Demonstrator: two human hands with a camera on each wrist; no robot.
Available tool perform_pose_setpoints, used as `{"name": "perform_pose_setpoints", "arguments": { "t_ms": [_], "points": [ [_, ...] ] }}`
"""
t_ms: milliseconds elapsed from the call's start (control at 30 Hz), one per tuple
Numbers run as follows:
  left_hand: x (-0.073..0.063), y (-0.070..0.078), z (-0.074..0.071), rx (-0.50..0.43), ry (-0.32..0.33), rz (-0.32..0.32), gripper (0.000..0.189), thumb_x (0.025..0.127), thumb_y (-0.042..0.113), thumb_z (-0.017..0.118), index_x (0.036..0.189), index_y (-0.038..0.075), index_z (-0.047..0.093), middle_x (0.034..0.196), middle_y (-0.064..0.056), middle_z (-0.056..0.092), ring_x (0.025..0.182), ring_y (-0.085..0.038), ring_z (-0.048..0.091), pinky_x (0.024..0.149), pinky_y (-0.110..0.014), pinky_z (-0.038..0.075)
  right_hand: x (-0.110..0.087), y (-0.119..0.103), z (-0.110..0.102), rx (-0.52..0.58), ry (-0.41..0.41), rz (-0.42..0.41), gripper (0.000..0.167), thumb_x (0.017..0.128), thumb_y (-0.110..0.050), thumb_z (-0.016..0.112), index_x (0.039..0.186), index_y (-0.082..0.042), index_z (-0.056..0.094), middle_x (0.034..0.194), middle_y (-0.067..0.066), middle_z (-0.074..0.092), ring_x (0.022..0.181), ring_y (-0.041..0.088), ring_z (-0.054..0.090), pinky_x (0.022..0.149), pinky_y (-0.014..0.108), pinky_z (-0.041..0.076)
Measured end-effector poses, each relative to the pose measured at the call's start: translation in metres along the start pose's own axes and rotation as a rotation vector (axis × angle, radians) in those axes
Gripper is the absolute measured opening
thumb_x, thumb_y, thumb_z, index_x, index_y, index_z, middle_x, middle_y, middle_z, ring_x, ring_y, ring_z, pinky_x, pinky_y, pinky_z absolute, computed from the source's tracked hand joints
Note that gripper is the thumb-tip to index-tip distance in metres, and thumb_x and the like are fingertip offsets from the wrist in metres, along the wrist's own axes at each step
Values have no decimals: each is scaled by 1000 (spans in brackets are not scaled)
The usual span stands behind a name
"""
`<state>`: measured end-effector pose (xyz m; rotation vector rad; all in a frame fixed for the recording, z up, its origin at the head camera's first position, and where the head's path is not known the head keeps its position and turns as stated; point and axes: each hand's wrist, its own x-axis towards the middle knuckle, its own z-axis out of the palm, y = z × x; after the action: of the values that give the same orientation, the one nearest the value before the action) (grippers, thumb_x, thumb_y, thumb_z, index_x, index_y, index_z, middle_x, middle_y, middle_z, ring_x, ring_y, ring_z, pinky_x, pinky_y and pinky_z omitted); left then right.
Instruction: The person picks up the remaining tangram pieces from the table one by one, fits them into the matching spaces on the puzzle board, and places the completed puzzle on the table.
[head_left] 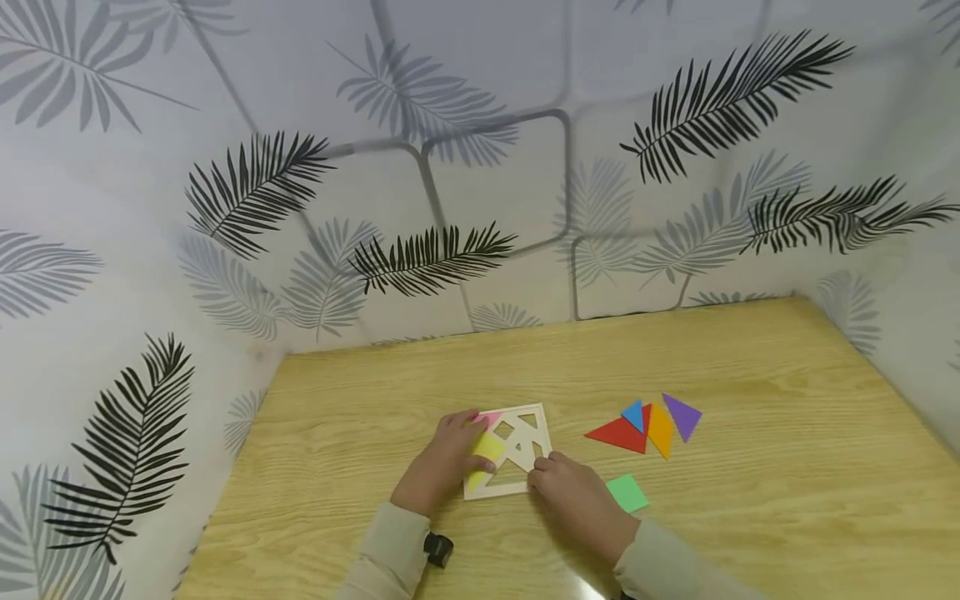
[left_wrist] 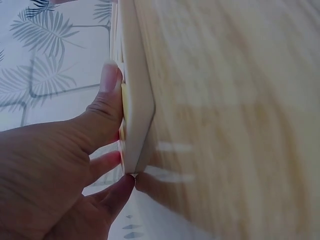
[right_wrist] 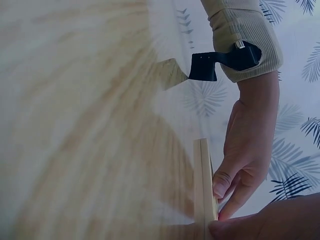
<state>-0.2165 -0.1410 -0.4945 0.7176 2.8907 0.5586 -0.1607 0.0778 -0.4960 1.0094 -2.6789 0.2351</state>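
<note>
A pale wooden tangram tray (head_left: 497,490) with cut-out shapes lies on the table. A yellow piece (head_left: 490,447) and a pink piece (head_left: 492,418) sit in its left part. My left hand (head_left: 446,460) grips that side, thumb across the yellow piece and fingers by the pink one. In the left wrist view a fingertip (left_wrist: 121,189) meets the tray's corner, while the thumb lies on its face. At the near right corner, my right hand (head_left: 573,496) holds the tray's edge with curled fingers. Parts of both coloured pieces are hidden under the left hand.
Right of the tray lie a red triangle (head_left: 618,435), a small blue triangle (head_left: 633,415), an orange parallelogram (head_left: 661,430) and a purple triangle (head_left: 682,416). Beside the right hand is a green square (head_left: 627,493). Leaf-patterned walls (head_left: 480,192) bound the wooden table (head_left: 795,450).
</note>
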Motion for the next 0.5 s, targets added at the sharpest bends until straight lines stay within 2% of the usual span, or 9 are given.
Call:
{"name": "perform_pose_setpoints", "arguments": {
  "t_ms": [233,500],
  "points": [
    [2,2,0,16,4,21,76,77,43,64,139,4,42,146,-13,34,131,-29,29,104,-40,31,-4,0,-2,-11,37,0,20,71,3,73,74,-15,65,73,-6,56,65,12,45,52,22,44],
    [5,8,0,13,-11,29,75,78,43,64,138,5,44,145,-13,35,129,-30,31,102,-40,34,-10,5,-3,42,47,7,20,69,4,73,75,-14,66,72,-5,56,67,13,48,59,24,47]
  ]
}}
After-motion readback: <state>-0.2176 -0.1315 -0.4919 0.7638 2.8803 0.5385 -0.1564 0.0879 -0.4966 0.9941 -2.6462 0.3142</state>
